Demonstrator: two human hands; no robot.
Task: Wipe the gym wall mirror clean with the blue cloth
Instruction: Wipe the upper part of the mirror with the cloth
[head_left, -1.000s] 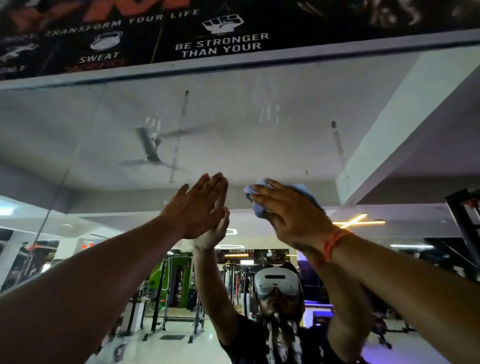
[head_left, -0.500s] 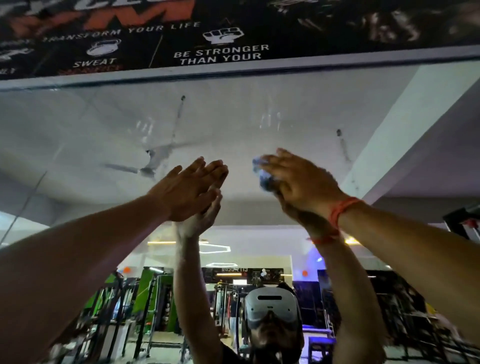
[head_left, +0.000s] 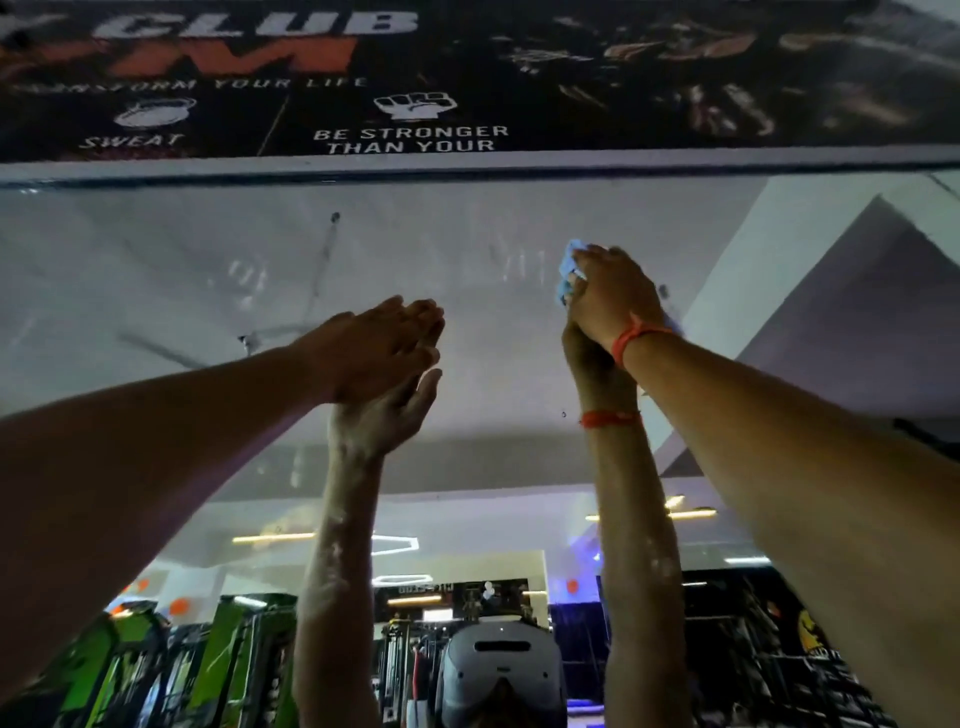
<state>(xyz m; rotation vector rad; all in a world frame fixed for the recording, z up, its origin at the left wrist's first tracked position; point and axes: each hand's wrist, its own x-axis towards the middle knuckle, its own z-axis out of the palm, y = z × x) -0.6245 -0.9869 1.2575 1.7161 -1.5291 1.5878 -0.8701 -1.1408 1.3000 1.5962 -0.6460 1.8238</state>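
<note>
Blue cloth, crumpled (mostly hidden), pressed on mirror under right hand fingers curled round it, higher than 0.5 s ago, left hand flat, fingers straight.

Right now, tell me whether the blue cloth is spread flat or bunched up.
Bunched. The blue cloth shows only as a crumpled wad past the fingers of the right hand, pressed against the mirror.
</note>
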